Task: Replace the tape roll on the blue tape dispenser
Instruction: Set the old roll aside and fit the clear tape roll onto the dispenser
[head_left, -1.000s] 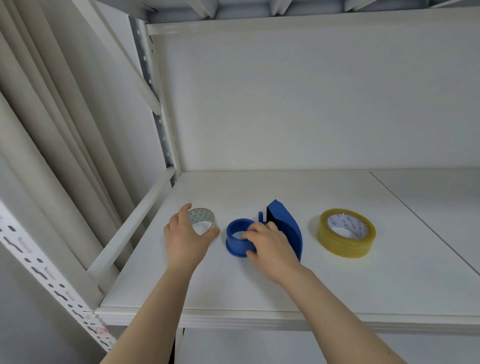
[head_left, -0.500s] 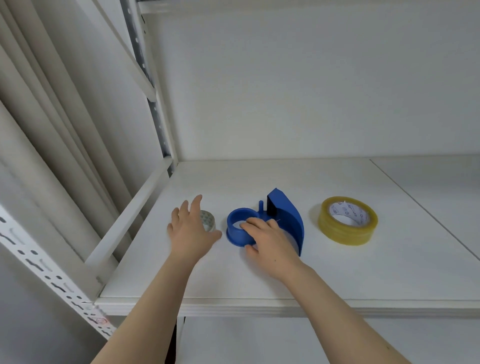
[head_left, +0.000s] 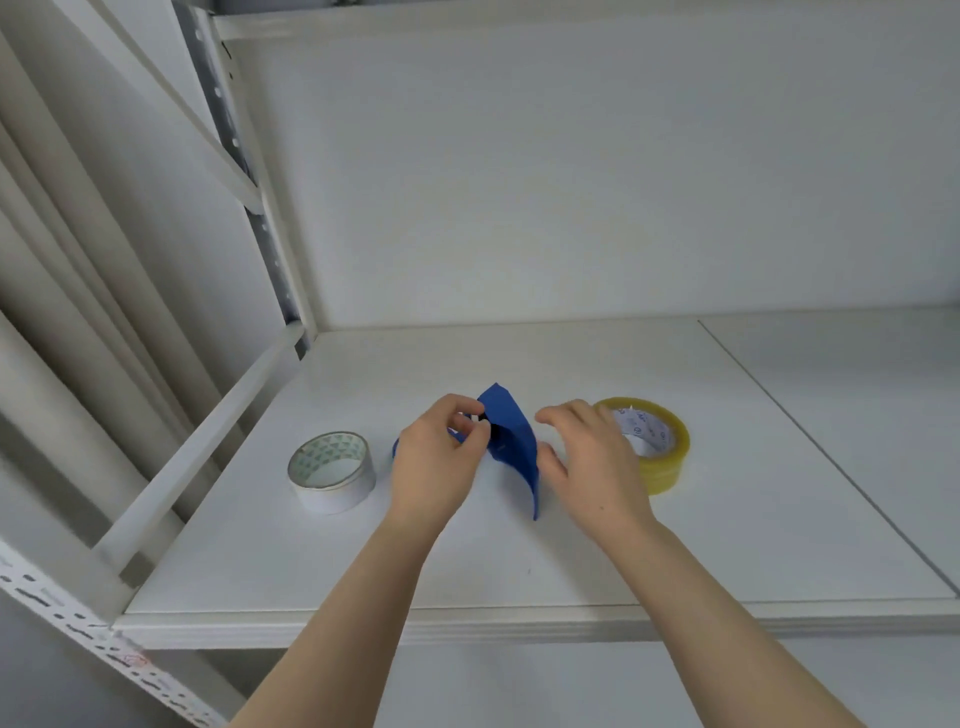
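Two hands meet at the blue tape dispenser (head_left: 511, 441) mid-shelf (head_left: 727, 545): left hand (head_left: 436, 462) pinches its near edge, right hand (head_left: 589, 460) hovers beside it, fingers spread. White tape roll (head_left: 332, 470) lies left, yellow tape roll (head_left: 660, 447) right.

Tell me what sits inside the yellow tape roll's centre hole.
The yellow translucent tape roll shows a white inner core with small print. The right hand covers its left part; the rest cannot be seen.

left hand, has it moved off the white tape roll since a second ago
Yes. The left hand went rightward from the white tape roll, which lies on the shelf, to pinch the blue dispenser.
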